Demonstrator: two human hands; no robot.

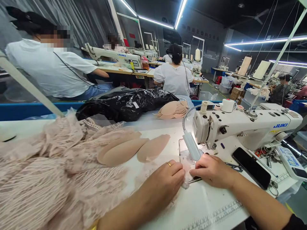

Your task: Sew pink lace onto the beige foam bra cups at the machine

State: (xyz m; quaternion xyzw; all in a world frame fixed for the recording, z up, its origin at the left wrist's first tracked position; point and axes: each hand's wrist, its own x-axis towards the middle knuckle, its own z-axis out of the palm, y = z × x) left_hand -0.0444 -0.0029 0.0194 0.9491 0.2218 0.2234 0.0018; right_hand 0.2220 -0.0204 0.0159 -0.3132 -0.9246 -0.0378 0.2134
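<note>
Sheer fabric (186, 166) pinched in my left fingers (178, 173) appears part-worked; I cannot tell what my right fingers (198, 172) grip; beige oval panels (153, 148) beyond my left lie loose, apparently pending.

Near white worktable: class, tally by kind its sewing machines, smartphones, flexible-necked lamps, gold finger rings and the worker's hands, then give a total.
White JUKI sewing machine: 1
Black rectangular smartphone: 1
Pale slim lamp on a flexible neck: 1
Gold finger ring: 1
Bare left hand and bare right hand: 2
Total: 6

Sheer pale pink fabric (186, 168), slightly crumpled
</note>
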